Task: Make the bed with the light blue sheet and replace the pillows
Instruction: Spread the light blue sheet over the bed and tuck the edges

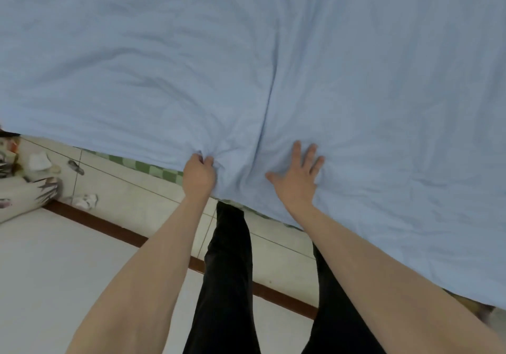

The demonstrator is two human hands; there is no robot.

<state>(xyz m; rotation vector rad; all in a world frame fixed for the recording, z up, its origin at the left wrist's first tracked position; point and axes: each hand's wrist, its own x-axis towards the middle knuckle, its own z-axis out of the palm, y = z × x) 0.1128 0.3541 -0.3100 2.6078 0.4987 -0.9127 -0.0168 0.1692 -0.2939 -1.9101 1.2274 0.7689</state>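
Note:
The light blue sheet (246,52) lies spread over the bed and fills the upper part of the view, with many soft wrinkles and one long crease down its middle. My left hand (198,174) grips a bunched fold of the sheet at its near edge, fingers curled into the cloth. My right hand (297,175) lies flat on the sheet just to the right, fingers straight and spread, pressing the fabric down. A green checked layer (142,165) shows under the sheet's near edge. No pillow on the bed is in view.
A floral-patterned cushion or pillow (24,195) sits at the left edge, with small items and slippers (76,167) on the pale tiled floor (131,189) beside it. A brown strip (109,226) runs across the floor. My black-trousered legs (230,271) stand against the bed.

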